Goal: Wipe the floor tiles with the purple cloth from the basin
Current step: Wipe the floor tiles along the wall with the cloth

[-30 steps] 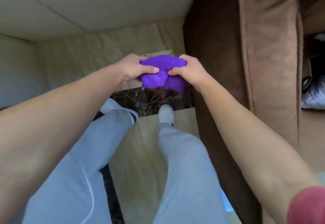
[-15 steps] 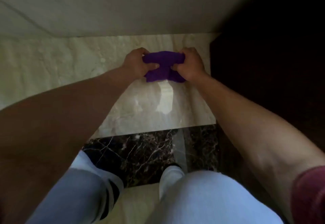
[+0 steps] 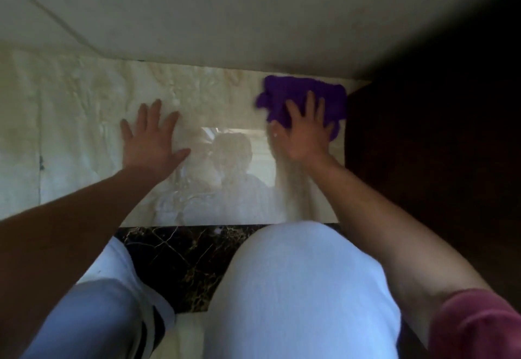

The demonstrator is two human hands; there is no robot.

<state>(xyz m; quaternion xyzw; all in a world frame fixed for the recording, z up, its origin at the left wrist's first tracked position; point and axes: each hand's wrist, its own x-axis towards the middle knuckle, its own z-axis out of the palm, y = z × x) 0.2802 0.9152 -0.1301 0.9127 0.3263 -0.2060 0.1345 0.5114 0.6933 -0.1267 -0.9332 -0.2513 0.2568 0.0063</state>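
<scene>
The purple cloth (image 3: 296,88) lies spread on a glossy beige floor tile (image 3: 84,122), close to the wall and the dark furniture on the right. My right hand (image 3: 304,133) presses flat on the cloth's near part with fingers spread, pinning it to the tile. Apart from it to the left, my left hand (image 3: 152,141) rests palm down on the bare tile, fingers apart and holding nothing. No basin is in view.
A pale wall (image 3: 225,20) runs along the far edge of the tile. Dark brown furniture (image 3: 423,147) borders the cloth on the right. A dark marble strip (image 3: 180,257) crosses the floor by my bent knees (image 3: 296,288) in light trousers.
Both hands held the bunched cloth in the air before. Now it is spread on the tile under my right hand, and my left hand has let go and moved left onto the floor.
</scene>
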